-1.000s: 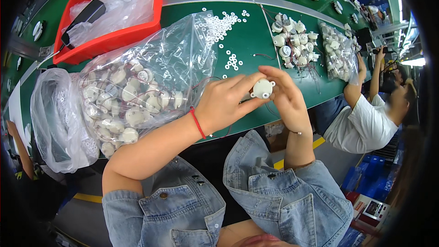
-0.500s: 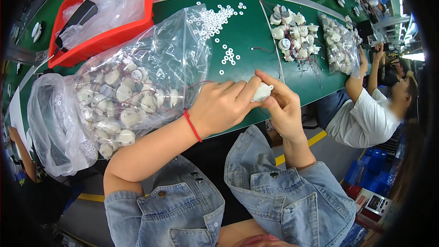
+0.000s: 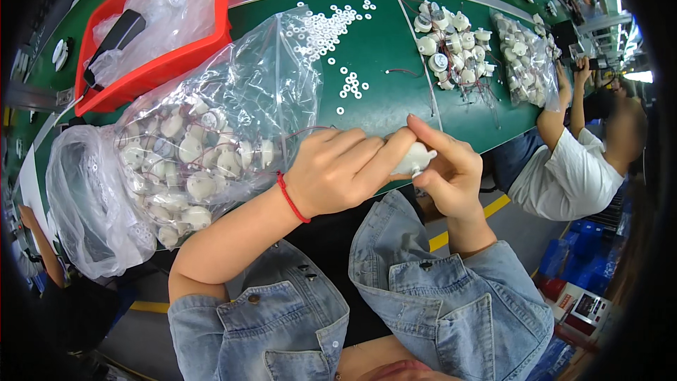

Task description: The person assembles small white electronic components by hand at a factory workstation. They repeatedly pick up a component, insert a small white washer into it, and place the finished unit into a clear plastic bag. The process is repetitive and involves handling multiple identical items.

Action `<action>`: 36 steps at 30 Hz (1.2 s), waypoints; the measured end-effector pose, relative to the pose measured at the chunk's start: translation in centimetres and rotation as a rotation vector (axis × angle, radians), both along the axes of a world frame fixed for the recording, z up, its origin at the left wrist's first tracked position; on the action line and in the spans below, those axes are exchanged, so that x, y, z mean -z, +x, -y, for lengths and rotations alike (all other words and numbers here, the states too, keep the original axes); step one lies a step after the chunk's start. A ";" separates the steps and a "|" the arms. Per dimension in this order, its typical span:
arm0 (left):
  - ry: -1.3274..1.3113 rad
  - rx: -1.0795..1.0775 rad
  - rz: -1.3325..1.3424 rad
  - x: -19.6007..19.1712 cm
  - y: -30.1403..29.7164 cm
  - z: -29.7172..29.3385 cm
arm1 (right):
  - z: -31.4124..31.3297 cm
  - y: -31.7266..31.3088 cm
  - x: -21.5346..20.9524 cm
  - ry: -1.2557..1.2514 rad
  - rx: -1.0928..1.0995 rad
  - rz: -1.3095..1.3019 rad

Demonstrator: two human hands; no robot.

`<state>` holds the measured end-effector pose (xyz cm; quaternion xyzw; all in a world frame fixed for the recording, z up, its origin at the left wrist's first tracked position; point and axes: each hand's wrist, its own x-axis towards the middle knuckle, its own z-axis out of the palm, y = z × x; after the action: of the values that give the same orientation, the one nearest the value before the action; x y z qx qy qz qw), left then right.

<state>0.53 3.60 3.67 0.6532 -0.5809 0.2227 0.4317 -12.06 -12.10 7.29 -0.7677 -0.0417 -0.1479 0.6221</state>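
A small white round plastic part with side tabs [image 3: 415, 160] is held between both hands, above the near edge of the green table. My left hand [image 3: 349, 167], with a red cord at its wrist, is closed round one side, its fingers curled and partly hiding it. The thumb and fingers of my right hand [image 3: 455, 173] pinch the other side. A thin dark red wire shows behind my left knuckles. Beside my left forearm lies a clear plastic bag [image 3: 293, 99] filled with similar white round parts [image 3: 201, 185] and their red wires.
Loose white rings [image 3: 328, 32] are scattered beyond my hands. To the right are a pile of wired white parts [image 3: 458, 46] and another filled bag [image 3: 522, 63]. A red bin [image 3: 159, 70] stands at the far left. A co-worker [image 3: 564, 176] sits at the right.
Both hands have shifted slightly to the right and nearer with the white part. The part has turned, so a tab now points down toward my right thumb.
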 end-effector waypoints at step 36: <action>0.108 0.000 -0.015 -0.5 0.4 -0.1 | -2.2 -0.3 1.1 0.256 0.149 -0.104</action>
<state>0.98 3.66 4.13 0.6772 -0.5888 0.1860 0.4002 -12.40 -9.87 6.17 -0.6895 0.0668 -0.1581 0.7036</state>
